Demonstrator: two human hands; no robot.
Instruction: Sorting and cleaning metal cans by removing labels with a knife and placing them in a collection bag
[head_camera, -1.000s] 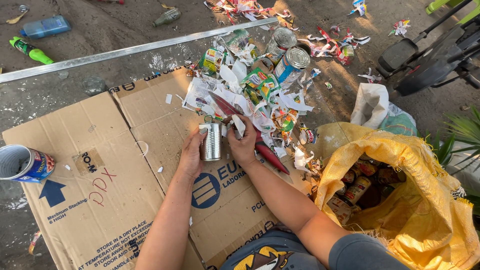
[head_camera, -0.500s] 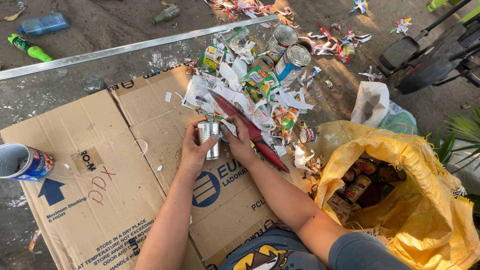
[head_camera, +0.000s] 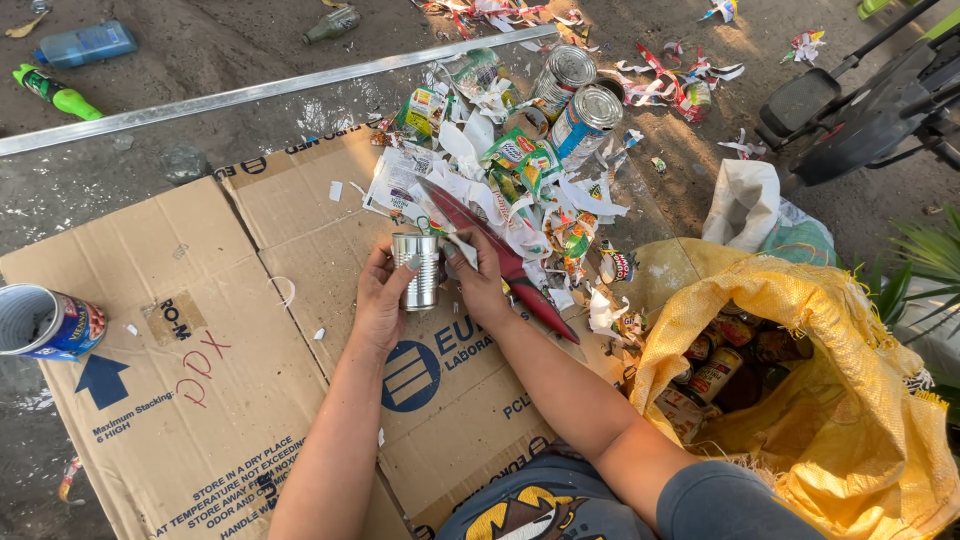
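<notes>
Standing upright, long axis vertical, bare tin can clasped by left hand, right hand.

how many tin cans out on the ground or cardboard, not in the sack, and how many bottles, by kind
Bare silver can held between left hand and right hand: 1
Labelled cans standing in the label scraps: 2
Blue labelled can lying on its side at the cardboard's left edge: 1
Bottles on the dirt, blue, green, dark: 3
Total: 7
</notes>
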